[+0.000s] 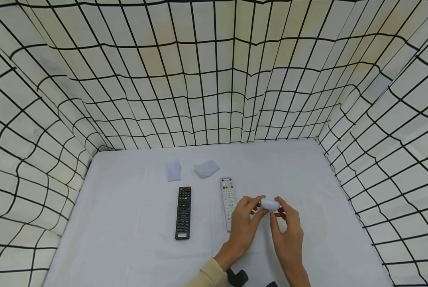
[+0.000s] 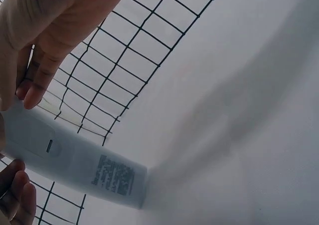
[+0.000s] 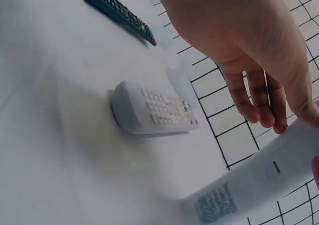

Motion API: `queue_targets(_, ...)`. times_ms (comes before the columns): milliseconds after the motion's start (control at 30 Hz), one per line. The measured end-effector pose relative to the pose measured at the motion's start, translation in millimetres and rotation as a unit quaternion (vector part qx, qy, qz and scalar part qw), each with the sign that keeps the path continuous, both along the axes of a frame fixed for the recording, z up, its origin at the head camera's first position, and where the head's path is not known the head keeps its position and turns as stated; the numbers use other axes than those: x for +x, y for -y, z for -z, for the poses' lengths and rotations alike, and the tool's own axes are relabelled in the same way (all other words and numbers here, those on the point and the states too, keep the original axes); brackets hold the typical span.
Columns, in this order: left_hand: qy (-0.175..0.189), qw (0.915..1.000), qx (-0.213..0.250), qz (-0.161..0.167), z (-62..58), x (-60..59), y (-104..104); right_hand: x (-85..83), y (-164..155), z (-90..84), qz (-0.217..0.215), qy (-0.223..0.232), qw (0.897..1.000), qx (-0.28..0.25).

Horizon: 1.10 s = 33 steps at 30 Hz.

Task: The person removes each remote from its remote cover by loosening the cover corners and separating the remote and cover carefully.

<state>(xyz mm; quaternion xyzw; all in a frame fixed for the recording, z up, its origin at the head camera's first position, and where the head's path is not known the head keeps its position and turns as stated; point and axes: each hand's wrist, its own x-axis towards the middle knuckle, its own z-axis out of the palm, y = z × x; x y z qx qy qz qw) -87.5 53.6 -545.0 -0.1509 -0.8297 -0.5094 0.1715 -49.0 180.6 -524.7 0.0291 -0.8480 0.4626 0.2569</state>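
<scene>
both hands lift a pale grey plastic remote control (image 1: 270,204), label side out, its lower end on the white-covered table (image 1: 128,247): left hand (image 1: 243,223) and right hand (image 1: 288,231) pinch its top end from either side. it looks mid-handling; turning it over likely calls for a steady two-sided grip. left lie a white remote (image 1: 228,201), a black remote (image 1: 183,212); beyond, two folded white cloths (image 1: 207,168). no containers show.
</scene>
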Motion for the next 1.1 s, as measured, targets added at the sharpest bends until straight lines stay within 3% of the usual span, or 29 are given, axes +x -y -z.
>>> queue_targets(233, -0.024, 0.9989, -0.021, -0.033, -12.7, -3.6, 8.5, -9.7, 1.4, -2.9, 0.003, -0.057, 0.998, 0.014)
queue_targets(433, -0.009, 0.9993, -0.001, -0.035, -19.5, -3.4, 15.4, -12.0, 6.4, -9.7, 0.002, -0.041, 0.999, 0.022)
queue_targets(633, -0.003, 0.9989, 0.017, -0.043, -26.1, -3.6, 28.4, -16.8, 14.2, -9.6, -0.032, -0.053, 0.998, 0.012)
queue_targets(900, 0.087, 0.9938, 0.064, -0.026, -39.2, 2.4, 46.8, -19.0, 33.6, -20.4, -0.073, -0.025, 0.996, -0.055)
queue_targets(1000, 0.153, 0.9844, 0.087, 0.003, -43.3, 7.1, 54.0, -22.3, 39.4, -22.6, -0.079, -0.021, 0.994, -0.076)
queue_targets(1100, 0.212, 0.9695, 0.116, 0.038, -45.2, 11.7, 61.8, -26.0, 43.3, -23.2, -0.081, -0.02, 0.993, -0.083)
